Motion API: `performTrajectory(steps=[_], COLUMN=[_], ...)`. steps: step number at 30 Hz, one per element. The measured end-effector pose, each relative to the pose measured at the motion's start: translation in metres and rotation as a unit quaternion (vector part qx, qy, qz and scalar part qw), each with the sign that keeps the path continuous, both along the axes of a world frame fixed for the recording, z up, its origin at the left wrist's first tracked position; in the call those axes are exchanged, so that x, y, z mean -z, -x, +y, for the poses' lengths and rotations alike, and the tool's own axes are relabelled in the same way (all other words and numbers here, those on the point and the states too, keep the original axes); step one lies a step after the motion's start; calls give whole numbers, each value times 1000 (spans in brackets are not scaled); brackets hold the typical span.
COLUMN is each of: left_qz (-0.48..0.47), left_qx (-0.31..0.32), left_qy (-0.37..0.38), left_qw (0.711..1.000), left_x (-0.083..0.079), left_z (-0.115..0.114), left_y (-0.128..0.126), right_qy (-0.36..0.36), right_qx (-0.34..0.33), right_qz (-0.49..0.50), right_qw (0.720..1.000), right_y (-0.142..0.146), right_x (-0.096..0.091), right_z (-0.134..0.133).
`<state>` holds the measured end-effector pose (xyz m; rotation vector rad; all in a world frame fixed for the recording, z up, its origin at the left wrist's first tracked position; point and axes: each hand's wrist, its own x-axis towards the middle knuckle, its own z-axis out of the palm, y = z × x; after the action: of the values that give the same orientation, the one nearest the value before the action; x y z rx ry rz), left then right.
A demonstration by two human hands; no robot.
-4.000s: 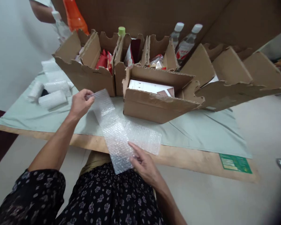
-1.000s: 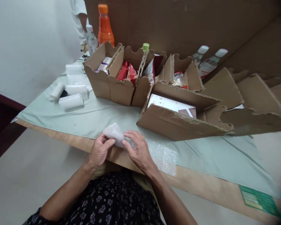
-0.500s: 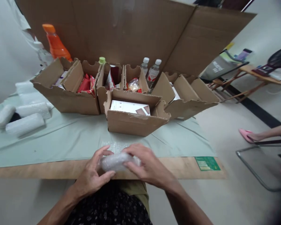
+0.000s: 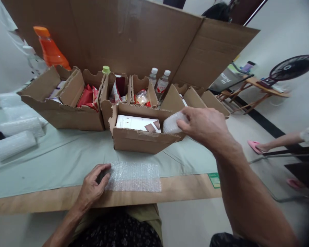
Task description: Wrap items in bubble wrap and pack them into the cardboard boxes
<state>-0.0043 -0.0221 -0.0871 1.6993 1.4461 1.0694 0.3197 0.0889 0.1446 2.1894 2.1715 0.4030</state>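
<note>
My right hand (image 4: 204, 125) is closed around a bubble-wrapped bundle (image 4: 172, 122), whose contents I cannot make out. It holds the bundle at the right end of the small front cardboard box (image 4: 141, 142), partly behind the front rim. In that box lies a white carton (image 4: 134, 122) with a brown picture at one corner. My left hand (image 4: 94, 185) rests at the table's front edge with thumb and fingers curved and apart. Its fingertips meet the left edge of a flat bubble wrap sheet (image 4: 135, 176).
Several bubble wrap rolls (image 4: 11, 145) lie at the left. Behind the front box stand a divided box (image 4: 67, 116) with packets and another divided box (image 4: 203, 101). An orange bottle (image 4: 51, 51) and clear bottles (image 4: 161, 82) stand before a tall cardboard panel (image 4: 98, 37). A person's leg (image 4: 280, 142) shows right.
My right hand has carried the bundle from between both hands, up and right to the front box. My left hand has let go of it and lies lower left, beside the sheet.
</note>
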Motion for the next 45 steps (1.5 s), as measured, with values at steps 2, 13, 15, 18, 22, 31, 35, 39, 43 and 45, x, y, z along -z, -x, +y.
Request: performTrajectory(steps=[2, 13, 15, 18, 22, 31, 35, 39, 43, 45], left_qz=[6, 17, 16, 20, 39, -70, -128, -119, -137, -146], left_qx=[3, 18, 20, 0, -64, -38, -13, -27, -160, -194], left_qy=[-13, -75, -72, -69, -59, 0, 20, 37, 3, -42], left_qw=[1000, 997, 997, 997, 995, 997, 991, 992, 978, 969], left_x=[0, 10, 10, 5, -18, -54, -51, -53, -74, -89], left_z=[-1, -2, -3, -4, 1, 69, 64, 4, -33, -25], left_y=[-1, -1, -2, -3, -1, -36, -56, -25, 33, 43], right_qy=[63, 186, 196, 161, -67, -68, -60, -124, -106, -96], right_qx=[-19, -25, -25, -25, -38, -88, -89, -107, -203, -252], right_qz=[-23, -10, -11, 6, 123, 460, 505, 516, 523, 516], right_qw=[998, 982, 980, 987, 989, 881, 856, 840, 821, 813], right_y=[13, 22, 26, 26, -2, -33, -4, 26, 74, 87], right_x=[2, 22, 23, 20, 16, 109, 139, 141, 126, 110], right_z=[12, 37, 42, 38, -5, -52, -63, -112, -121, -103])
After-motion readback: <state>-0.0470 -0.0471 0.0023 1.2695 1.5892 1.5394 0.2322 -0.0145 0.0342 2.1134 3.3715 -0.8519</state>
